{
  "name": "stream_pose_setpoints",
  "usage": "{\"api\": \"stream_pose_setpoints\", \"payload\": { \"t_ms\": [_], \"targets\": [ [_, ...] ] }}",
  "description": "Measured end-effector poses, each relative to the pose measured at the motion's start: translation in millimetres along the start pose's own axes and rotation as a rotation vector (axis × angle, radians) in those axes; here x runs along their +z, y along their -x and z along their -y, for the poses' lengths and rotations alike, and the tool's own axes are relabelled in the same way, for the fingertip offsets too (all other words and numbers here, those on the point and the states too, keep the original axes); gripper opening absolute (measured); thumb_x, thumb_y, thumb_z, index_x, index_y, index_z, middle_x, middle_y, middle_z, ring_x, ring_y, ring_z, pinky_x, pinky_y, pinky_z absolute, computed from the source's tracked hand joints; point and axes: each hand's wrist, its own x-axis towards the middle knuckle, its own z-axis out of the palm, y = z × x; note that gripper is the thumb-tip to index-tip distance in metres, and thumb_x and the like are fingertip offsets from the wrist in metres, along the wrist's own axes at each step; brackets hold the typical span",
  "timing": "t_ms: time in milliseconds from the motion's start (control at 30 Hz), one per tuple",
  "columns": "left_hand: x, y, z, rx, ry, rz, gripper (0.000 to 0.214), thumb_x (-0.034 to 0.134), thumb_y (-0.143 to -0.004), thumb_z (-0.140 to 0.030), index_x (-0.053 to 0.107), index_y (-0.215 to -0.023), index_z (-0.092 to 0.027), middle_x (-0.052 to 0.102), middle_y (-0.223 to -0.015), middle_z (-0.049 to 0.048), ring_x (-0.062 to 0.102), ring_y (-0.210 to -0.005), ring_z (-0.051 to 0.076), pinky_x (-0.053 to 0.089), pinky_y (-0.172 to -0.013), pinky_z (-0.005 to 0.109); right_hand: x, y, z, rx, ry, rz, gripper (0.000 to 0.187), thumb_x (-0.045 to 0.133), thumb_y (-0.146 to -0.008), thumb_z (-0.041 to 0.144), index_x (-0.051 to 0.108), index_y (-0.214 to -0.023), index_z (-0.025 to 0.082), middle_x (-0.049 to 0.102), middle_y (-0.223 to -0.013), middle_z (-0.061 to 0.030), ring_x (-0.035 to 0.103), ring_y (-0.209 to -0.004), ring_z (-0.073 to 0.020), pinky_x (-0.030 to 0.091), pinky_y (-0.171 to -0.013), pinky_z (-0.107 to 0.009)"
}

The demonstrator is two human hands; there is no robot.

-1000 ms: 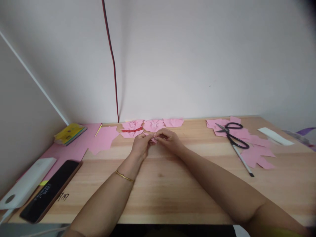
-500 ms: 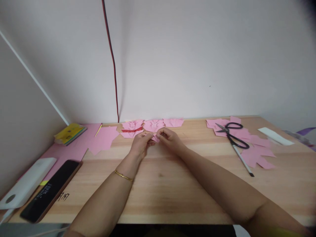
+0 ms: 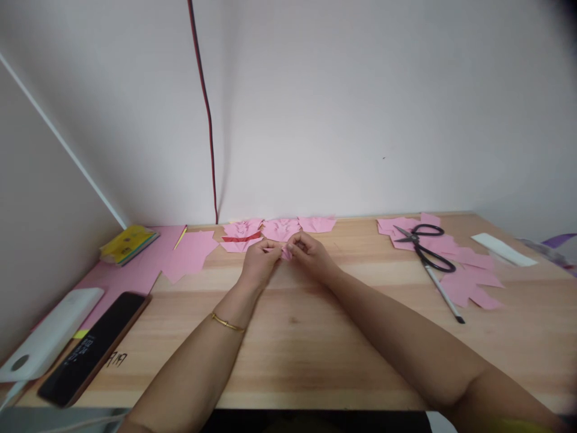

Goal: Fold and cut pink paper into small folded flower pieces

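Observation:
Both hands meet over the middle of the wooden table, pinching one small piece of pink paper [image 3: 286,254] between them. My left hand [image 3: 261,261] is closed on its left side, thumb and fingers pressed together. My right hand [image 3: 309,252] grips the right side with thumb and forefinger. Most of the piece is hidden behind the fingers, so its folds do not show clearly. Just beyond the hands, folded pink paper shapes [image 3: 280,228] lie in a row along the wall. A red strip [image 3: 242,237] rests on one at the left.
Black-handled scissors [image 3: 415,239] and a grey pen [image 3: 444,293] lie by pink paper scraps [image 3: 469,282] at right, near a white strip [image 3: 503,248]. At left are a pink sheet [image 3: 135,264], yellow booklet [image 3: 127,243], phone [image 3: 94,349] and white device [image 3: 51,334].
My left hand has shifted slightly to the right and its fingers have drawn in around the pink paper. My right hand stays nearly in place.

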Motion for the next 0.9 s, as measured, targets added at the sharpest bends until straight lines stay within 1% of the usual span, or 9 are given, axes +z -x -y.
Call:
{"api": "stream_pose_setpoints", "payload": {
  "t_ms": [133, 267, 367, 467, 567, 633, 733, 800, 900],
  "targets": [
    [-0.7, 1.7, -3.1, 0.08, -0.162, 0.0, 0.011, 0.063, -0.066, -0.024, 0.068, -0.067, -0.015, 0.065, -0.068, 0.0025, 0.054, -0.061, 0.012, 0.04, -0.06, 0.024, -0.3, -0.8, 0.6, 0.005, 0.01, -0.006, 0.016, 0.052, -0.084, 0.033, 0.052, -0.078, 0.018, 0.052, -0.071, 0.0009, 0.047, -0.065, -0.0117, 0.038, -0.064, -0.025],
    [0.0, 3.3, -5.4, 0.076, -0.161, 0.027, 0.017, 0.065, -0.068, -0.03, 0.07, -0.073, -0.015, 0.065, -0.07, 0.0029, 0.052, -0.06, 0.012, 0.039, -0.059, 0.024, -2.7, -2.6, -0.3, -0.003, 0.016, -0.03, 0.016, 0.053, -0.083, 0.033, 0.052, -0.078, 0.018, 0.051, -0.07, 0.0013, 0.047, -0.064, -0.0116, 0.038, -0.063, -0.025],
    [0.3, 3.3, -4.7, 0.082, -0.17, 0.051, 0.022, 0.067, -0.068, -0.034, 0.072, -0.078, -0.015, 0.067, -0.074, 0.0044, 0.054, -0.062, 0.012, 0.04, -0.06, 0.024, -3.5, -2.7, -0.8, -0.011, -0.006, -0.01, 0.016, 0.052, -0.084, 0.034, 0.051, -0.078, 0.019, 0.052, -0.07, 0.0013, 0.047, -0.063, -0.0118, 0.038, -0.062, -0.025],
    [0.1, 2.7, -3.3, 0.107, -0.189, 0.052, 0.021, 0.068, -0.069, -0.035, 0.073, -0.079, -0.016, 0.069, -0.078, 0.0054, 0.056, -0.067, 0.014, 0.041, -0.062, 0.024, -2.8, -1.7, -1.7, -0.014, 0.014, 0.0, 0.016, 0.053, -0.085, 0.034, 0.052, -0.079, 0.019, 0.051, -0.068, 0.0015, 0.047, -0.062, -0.0119, 0.038, -0.061, -0.026],
    [-0.6, 2.1, -2.4, 0.112, -0.175, 0.042, 0.019, 0.069, -0.068, -0.033, 0.073, -0.077, -0.017, 0.069, -0.079, 0.0053, 0.058, -0.069, 0.014, 0.042, -0.064, 0.025, -1.1, -1.6, -3.2, -0.021, -0.004, 0.0, 0.015, 0.054, -0.084, 0.034, 0.052, -0.08, 0.019, 0.051, -0.069, 0.0015, 0.047, -0.063, -0.0118, 0.038, -0.062, -0.026],
    [-1.1, 1.8, -2.4, 0.098, -0.15, 0.03, 0.018, 0.069, -0.067, -0.032, 0.072, -0.075, -0.016, 0.069, -0.076, 0.0045, 0.057, -0.067, 0.014, 0.042, -0.064, 0.025, 0.3, -2.2, -3.9, -0.005, -0.094, 0.011, 0.016, 0.056, -0.083, 0.035, 0.052, -0.086, 0.02, 0.052, -0.073, 0.0005, 0.049, -0.066, -0.0123, 0.04, -0.064, -0.026],
    [-1.7, 1.3, -2.8, 0.07, -0.098, 0.011, 0.017, 0.069, -0.067, -0.032, 0.07, -0.071, -0.016, 0.066, -0.069, 0.0026, 0.054, -0.062, 0.012, 0.04, -0.062, 0.024, 2.0, -3.0, -3.7, 0.046, -0.234, 0.039, 0.027, 0.061, -0.078, 0.038, 0.05, -0.095, 0.02, 0.053, -0.079, -0.0005, 0.052, -0.072, -0.0129, 0.043, -0.068, -0.027],
    [-1.7, 1.2, -3.0, 0.057, -0.069, 0.008, 0.017, 0.069, -0.066, -0.032, 0.069, -0.07, -0.016, 0.064, -0.067, 0.0014, 0.053, -0.059, 0.011, 0.039, -0.06, 0.024, 2.2, -2.8, -3.0, 0.078, -0.227, 0.066, 0.029, 0.063, -0.076, 0.039, 0.051, -0.093, 0.019, 0.052, -0.078, 0.0002, 0.051, -0.07, -0.0123, 0.042, -0.066, -0.026],
    [-1.0, 1.4, -2.6, 0.043, -0.04, 0.02, 0.018, 0.07, -0.064, -0.033, 0.068, -0.07, -0.016, 0.063, -0.066, 0.0008, 0.051, -0.057, 0.011, 0.038, -0.057, 0.023, 1.1, -1.9, -2.1, 0.1, -0.143, 0.084, 0.026, 0.061, -0.078, 0.041, 0.052, -0.085, 0.018, 0.05, -0.072, 0.0018, 0.047, -0.064, -0.0111, 0.039, -0.062, -0.025]
  ]
}}
